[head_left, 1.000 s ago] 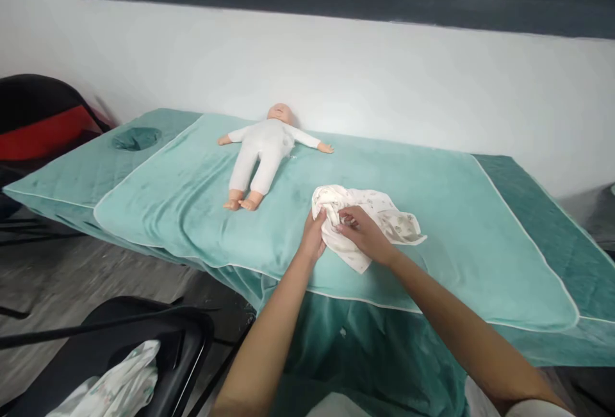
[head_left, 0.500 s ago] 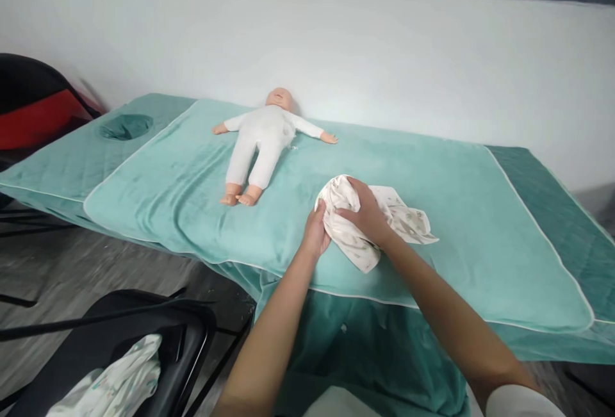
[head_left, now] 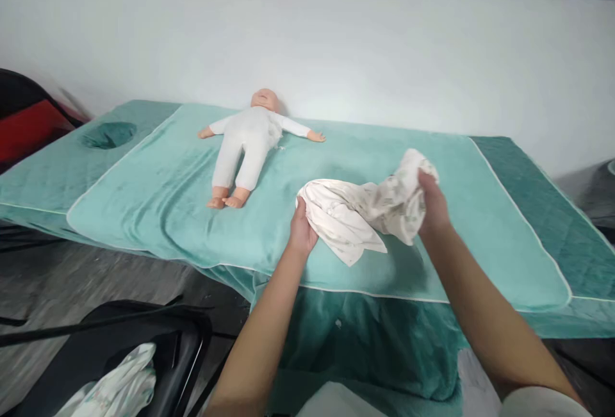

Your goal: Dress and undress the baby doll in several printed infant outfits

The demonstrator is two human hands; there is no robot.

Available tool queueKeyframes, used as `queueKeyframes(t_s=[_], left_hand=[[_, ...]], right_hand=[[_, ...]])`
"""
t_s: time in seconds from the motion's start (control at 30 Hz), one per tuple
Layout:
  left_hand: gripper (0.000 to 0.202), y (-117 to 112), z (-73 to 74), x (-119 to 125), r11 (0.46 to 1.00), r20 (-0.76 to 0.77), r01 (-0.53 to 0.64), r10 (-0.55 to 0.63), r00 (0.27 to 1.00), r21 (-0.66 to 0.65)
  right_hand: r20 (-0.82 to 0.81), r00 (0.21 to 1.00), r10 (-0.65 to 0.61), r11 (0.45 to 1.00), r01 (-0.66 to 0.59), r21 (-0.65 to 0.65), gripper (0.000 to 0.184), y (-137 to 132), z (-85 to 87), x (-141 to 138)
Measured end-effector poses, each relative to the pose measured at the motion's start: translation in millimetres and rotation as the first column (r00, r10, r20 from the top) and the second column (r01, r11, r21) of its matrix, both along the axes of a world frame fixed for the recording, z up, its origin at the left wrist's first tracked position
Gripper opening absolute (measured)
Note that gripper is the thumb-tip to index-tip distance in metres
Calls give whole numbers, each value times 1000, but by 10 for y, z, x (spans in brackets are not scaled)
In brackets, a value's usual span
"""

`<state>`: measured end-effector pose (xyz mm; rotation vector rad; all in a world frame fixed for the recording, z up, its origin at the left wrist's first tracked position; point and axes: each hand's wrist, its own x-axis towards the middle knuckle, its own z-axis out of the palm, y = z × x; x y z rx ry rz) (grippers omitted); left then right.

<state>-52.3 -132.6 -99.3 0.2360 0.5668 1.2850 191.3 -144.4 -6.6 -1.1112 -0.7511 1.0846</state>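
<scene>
A white patterned cloth garment (head_left: 336, 215), crumpled and stretched sideways, hangs between my two hands over the front half of the green-covered bed. My left hand (head_left: 302, 230) is closed on its left edge, thumb on top. At its bunched right end, my right hand (head_left: 434, 204) grips it, raised a little above the bed, with its fingertips partly hidden by the fabric. A baby doll (head_left: 247, 141) with a white cloth body lies on its back to the left, arms spread, head toward the wall. Neither hand touches the doll.
The bed (head_left: 480, 257) has a face hole (head_left: 109, 135) at its left end and stands against a white wall. A black chair (head_left: 57, 366) at the lower left bears another patterned cloth (head_left: 122, 382). A black and red chair (head_left: 29, 125) stands at far left.
My right hand has moved right and slightly up, drawing one end of the garment out from the bunch. My left hand keeps its hold. The view has shifted slightly.
</scene>
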Motion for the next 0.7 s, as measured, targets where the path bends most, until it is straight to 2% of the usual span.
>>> queueKeyframes(t_s=[0.03, 0.1, 0.13, 0.17, 0.23, 0.27, 0.3, 0.33, 0.37, 0.4, 0.43, 0.5, 0.57, 0.63, 0.7], left_hand=[[62, 0, 12, 3, 1000, 5, -6, 6, 1000, -7], [62, 2, 29, 7, 1000, 14, -1, 1, 1000, -6], [61, 4, 33, 7, 1000, 15, 5, -5, 1000, -3], [61, 7, 34, 6, 1000, 13, 9, -9, 1000, 0], [58, 9, 27, 3, 1000, 3, 9, -9, 1000, 5], [56, 8, 21, 2, 1000, -3, 8, -8, 1000, 8], [54, 4, 15, 3, 1000, -10, 5, -5, 1000, 16], [51, 0, 9, 4, 1000, -17, 1, -1, 1000, 30], [48, -4, 5, 6, 999, -23, -4, 5, 1000, 45], [45, -4, 6, 6, 998, -31, -9, 11, 999, 60], [42, 1, 13, 3, 997, -42, -14, 17, 999, 70], [37, 39, 56, -17, 998, -78, -8, 13, 997, 67], [30, 108, 151, -62, 999, -147, 10, -3, 989, 42], [24, 184, 309, -120, 999, -243, 25, -13, 970, 44], [22, 231, 534, -166, 994, -356, 52, -15, 934, 93]], right_hand=[[-48, 995, -88, 995, 90, 36, 29, -32, 71, 206], [-39, 970, -239, 964, 242, 114, 14, -121, 238, 651], [-9, 949, -316, 933, 313, 178, 12, -178, 323, 880], [35, 895, -445, 861, 417, 290, 10, -245, 398, 1105], [227, 718, -658, 720, 512, 468, 17, -398, 479, 1518], [353, 561, -749, 653, 536, 535, 23, -480, 469, 1692], [555, 402, -728, 683, 492, 540, 27, -560, 419, 1837], [731, 241, -639, 740, 453, 497, 31, -635, 330, 1947], [851, 88, -517, 786, 443, 432, 32, -702, 207, 2023], [965, -3, -264, 877, 415, 241, 33, -757, 61, 2064], [998, -56, -36, 909, 412, 56, 36, -800, -93, 2078], [995, -93, 47, 894, 448, 0, 44, -849, -369, 2049], [971, -171, 165, 870, 490, -61, 49, -865, -529, 1993], [945, -239, 225, 858, 508, -76, 53, -865, -547, 1928], [942, -279, 187, 878, 477, -33, 59, -850, -457, 1820]])
